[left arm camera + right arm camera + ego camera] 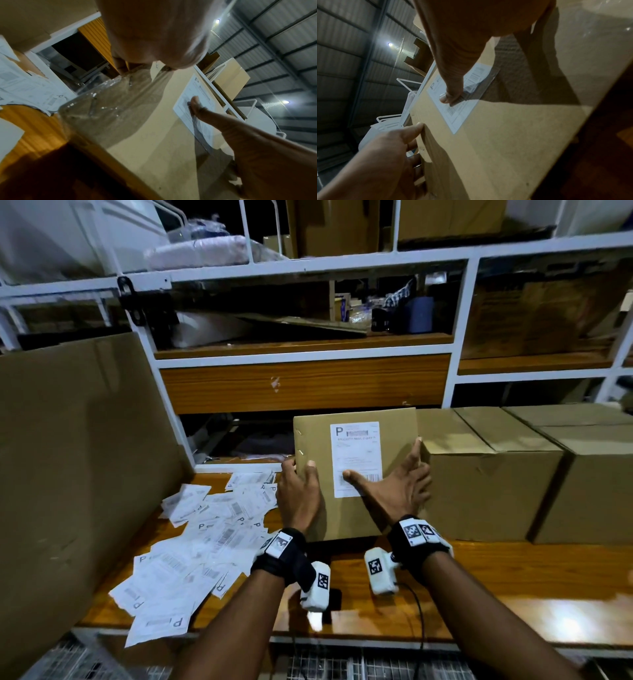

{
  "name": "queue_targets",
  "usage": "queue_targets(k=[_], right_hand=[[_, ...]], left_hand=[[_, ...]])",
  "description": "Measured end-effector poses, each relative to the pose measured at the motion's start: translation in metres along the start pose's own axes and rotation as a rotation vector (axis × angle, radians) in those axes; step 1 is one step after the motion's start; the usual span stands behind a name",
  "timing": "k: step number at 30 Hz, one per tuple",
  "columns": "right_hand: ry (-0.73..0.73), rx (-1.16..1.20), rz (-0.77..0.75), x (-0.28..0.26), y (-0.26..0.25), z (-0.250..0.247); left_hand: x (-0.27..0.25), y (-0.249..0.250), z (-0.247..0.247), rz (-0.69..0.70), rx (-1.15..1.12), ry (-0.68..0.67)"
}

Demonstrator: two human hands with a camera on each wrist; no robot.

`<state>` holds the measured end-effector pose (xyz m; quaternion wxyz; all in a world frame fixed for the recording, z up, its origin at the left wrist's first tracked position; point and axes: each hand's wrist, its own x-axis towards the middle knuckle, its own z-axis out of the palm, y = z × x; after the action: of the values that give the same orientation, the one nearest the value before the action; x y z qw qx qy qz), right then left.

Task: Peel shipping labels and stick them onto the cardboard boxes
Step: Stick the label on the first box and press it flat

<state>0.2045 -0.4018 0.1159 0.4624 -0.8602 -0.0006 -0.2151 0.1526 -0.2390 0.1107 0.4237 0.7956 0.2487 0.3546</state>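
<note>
A cardboard box [315,436] stands tilted on the wooden table [513,577], its broad face toward me. A white shipping label [356,450] lies flat on that face. My left hand [298,470] grips the box's left edge, thumb on the front and fingers round the side. My right hand [387,470] is spread wide. Its thumb presses on the label's lower barcode, its index finger lies straight along the right edge, and the other fingers rest past that edge. The right wrist view shows the thumb [452,97] on the label [453,117] and the left hand [393,142] at the edge.
A heap of loose shipping labels [205,535] covers the table to the left. Two larger cardboard boxes [479,474] [589,474] stand close on the right. A big cardboard sheet [68,457] leans at the left. A white shelf frame [305,361] rises behind.
</note>
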Motion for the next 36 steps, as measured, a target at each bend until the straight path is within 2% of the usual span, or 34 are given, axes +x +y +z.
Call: queue_targets(k=[7,14,28,31,36], right_hand=[[0.087,0.007,0.132,0.007,0.001,0.013],[0.081,-0.007,0.162,0.019,0.002,0.007],[-0.092,-0.105,0.092,0.031,0.007,-0.019],[-0.128,-0.079,0.065,0.031,0.006,-0.025],[-0.125,-0.025,0.037,0.031,-0.008,-0.028]], left_hand=[[0.003,0.005,0.0,-0.071,-0.084,-0.045],[0.0,0.006,0.008,0.004,0.106,-0.007],[0.002,-0.014,0.007,0.048,0.075,0.049],[0.005,-0.009,0.002,0.014,-0.009,0.048],[0.007,0.016,0.0,0.077,-0.073,0.047]])
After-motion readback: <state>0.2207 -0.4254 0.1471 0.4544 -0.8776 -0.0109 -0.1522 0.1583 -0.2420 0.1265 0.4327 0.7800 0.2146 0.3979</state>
